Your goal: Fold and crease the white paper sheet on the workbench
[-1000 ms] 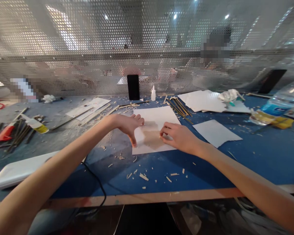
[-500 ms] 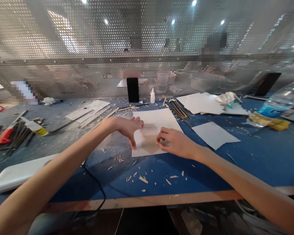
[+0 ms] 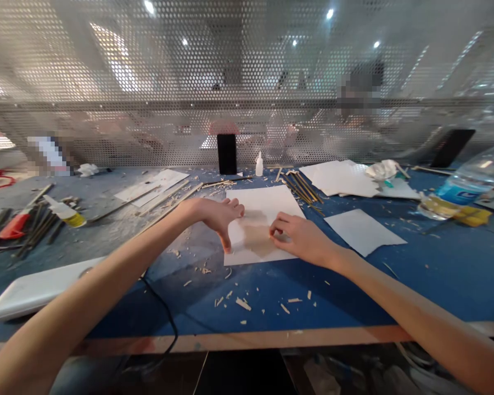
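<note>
A white sheet of paper (image 3: 267, 198) lies on the blue tabletop in front of me. My left hand (image 3: 225, 219) rests on its left side, thumb and fingers spread apart, holding nothing. Over the right part of the sheet, my right hand (image 3: 290, 235) has its thumb and index finger pinched together. Whatever may be between those fingertips is too small to make out. Both hands cast shadows on the paper. Wood shavings (image 3: 242, 303) are scattered on the table just in front of the sheet.
A small white glue bottle (image 3: 259, 164) and a black phone (image 3: 227, 154) stand behind the sheet. Thin sticks (image 3: 302, 186) and stacked papers (image 3: 341, 178) lie back right; a plastic water bottle (image 3: 461, 189) is farther right. At left are a yellow-labelled bottle (image 3: 66, 211) and a white device (image 3: 41, 285).
My right hand has shifted slightly rightward over the paper, its pinch kept. My left hand stays spread on the sheet. The whole view has moved a little.
</note>
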`<state>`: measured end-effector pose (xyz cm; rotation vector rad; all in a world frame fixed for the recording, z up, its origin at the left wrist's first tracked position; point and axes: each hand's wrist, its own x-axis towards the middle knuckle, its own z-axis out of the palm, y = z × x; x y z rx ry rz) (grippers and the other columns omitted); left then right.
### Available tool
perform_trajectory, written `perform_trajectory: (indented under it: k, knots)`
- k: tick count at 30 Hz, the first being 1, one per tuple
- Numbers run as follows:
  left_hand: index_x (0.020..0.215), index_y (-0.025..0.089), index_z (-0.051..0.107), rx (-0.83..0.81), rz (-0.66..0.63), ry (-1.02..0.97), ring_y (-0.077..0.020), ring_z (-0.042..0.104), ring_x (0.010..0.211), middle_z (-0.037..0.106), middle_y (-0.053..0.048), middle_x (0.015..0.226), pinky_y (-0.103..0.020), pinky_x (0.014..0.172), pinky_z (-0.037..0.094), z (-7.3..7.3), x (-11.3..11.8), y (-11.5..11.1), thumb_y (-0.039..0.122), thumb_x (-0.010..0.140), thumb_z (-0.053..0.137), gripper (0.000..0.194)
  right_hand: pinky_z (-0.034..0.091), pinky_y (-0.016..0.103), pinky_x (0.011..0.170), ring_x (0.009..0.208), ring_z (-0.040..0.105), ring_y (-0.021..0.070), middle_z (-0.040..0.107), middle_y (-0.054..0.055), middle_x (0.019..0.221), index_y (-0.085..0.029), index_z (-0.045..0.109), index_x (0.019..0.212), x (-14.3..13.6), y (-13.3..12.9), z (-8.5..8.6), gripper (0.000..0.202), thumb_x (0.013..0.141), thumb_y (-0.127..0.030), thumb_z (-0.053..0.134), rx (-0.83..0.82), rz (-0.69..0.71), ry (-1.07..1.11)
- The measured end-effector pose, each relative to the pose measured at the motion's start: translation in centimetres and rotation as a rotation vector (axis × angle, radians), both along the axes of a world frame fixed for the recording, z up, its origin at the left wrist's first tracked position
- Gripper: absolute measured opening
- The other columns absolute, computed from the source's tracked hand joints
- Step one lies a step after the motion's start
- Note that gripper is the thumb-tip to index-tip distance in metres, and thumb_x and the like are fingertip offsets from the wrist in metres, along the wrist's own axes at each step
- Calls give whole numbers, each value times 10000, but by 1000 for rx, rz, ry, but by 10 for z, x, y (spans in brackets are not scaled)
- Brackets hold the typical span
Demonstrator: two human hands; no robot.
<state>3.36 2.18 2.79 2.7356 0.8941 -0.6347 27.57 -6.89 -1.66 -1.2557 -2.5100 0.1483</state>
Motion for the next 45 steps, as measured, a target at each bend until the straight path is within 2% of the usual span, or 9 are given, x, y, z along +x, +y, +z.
perform_trajectory:
  k: [3, 8, 13, 19, 24, 30, 36, 41, 45]
  knots:
    - [1412, 162, 380, -1, 18, 15, -409, 357, 1277, 431, -171, 1401, -441, 1015, 382, 1, 0, 0, 681, 486, 712, 1112, 423, 276, 716, 781, 581, 161, 605, 34, 951, -201, 641, 910, 0, 0, 1, 84, 907, -231, 562, 41, -38, -8]
    - [1411, 185, 388, -28, 6, -1, -421, 349, 1279, 439, -171, 1397, -445, 1017, 372, 2, 0, 0, 654, 476, 731, 1101, 447, 280, 756, 821, 595, 162, 612, 36, 991, -212, 646, 947, -8, -7, 0, 102, 923, -261, 560, -81, 135, 48]
    - [1412, 200, 384, -31, 25, -12, -424, 366, 1268, 434, -161, 1407, -459, 999, 383, 1, -1, 0, 656, 487, 728, 1087, 446, 303, 775, 837, 593, 180, 602, 50, 982, -206, 654, 943, -5, -5, 2, 105, 921, -239, 557, 7, 43, 2]
    - [1373, 138, 409, -13, 6, 10, -409, 370, 1268, 441, -187, 1391, -416, 999, 382, 5, 0, -4, 668, 527, 711, 1042, 444, 283, 752, 823, 592, 167, 599, 42, 984, -211, 648, 945, -4, -4, 0, 110, 932, -254, 547, -36, 105, 13]
    - [1376, 127, 404, -3, 2, -3, -416, 374, 1261, 434, -191, 1392, -434, 974, 402, 1, -3, 0, 686, 513, 714, 1074, 423, 296, 747, 821, 589, 181, 601, 55, 986, -197, 656, 959, 1, 2, -1, 122, 936, -243, 545, 101, -38, -70]
    - [1402, 196, 390, -31, 45, 1, -428, 367, 1273, 416, -163, 1428, -458, 986, 392, 1, -3, 0, 687, 485, 718, 1091, 422, 274, 716, 792, 586, 157, 599, 39, 984, -211, 649, 951, -2, -2, 0, 111, 934, -260, 550, 1, 56, -7]
    - [1403, 179, 388, -31, 19, -9, -422, 353, 1287, 416, -182, 1416, -426, 991, 383, 1, -2, 1, 679, 486, 722, 1097, 429, 296, 727, 775, 589, 164, 607, 49, 978, -202, 662, 951, -1, 0, -1, 132, 931, -246, 539, 64, -35, -31]
    - [1424, 238, 370, -56, 39, -14, -426, 346, 1291, 420, -144, 1427, -451, 1006, 367, -1, -2, 2, 698, 470, 722, 1116, 435, 281, 720, 791, 599, 157, 606, 39, 969, -210, 650, 944, -1, 2, -4, 125, 938, -267, 539, 14, -10, 11]
    - [1428, 241, 375, -46, 52, -18, -415, 354, 1284, 418, -143, 1424, -449, 1017, 360, -3, -4, 4, 683, 464, 734, 1120, 427, 284, 715, 761, 588, 148, 604, 29, 970, -211, 643, 944, 1, 3, -4, 127, 945, -277, 535, 33, -33, -4]
